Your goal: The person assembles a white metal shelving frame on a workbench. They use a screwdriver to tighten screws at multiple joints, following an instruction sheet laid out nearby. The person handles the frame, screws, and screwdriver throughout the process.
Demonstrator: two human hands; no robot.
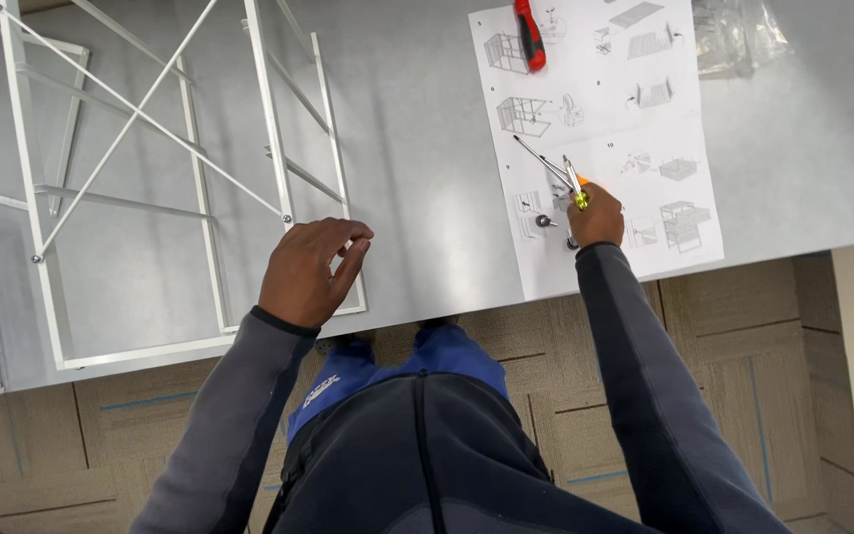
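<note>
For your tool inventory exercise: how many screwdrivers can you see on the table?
2: a red-handled screwdriver lies at the top of the instruction sheet; a yellow-handled screwdriver is in the right hand. Others may be hidden.

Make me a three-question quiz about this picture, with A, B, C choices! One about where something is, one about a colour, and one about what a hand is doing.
1. Where does the red-handled screwdriver lie?
A. On the white paper instruction sheet
B. On the carpet
C. Inside the frame

2. What colour is the thin metal wire shelf frame?
A. Black
B. White
C. Blue

3. What is the right hand doing?
A. Resting open and flat
B. Gripping a tool with a yellow handle
C. Holding a cup

Answers:
1 A, it lies at the sheet's top edge.
2 B, its bars are white against the grey table.
3 B, the fingers are closed around the yellow handle, while the left hand pinches the frame's corner.
</note>
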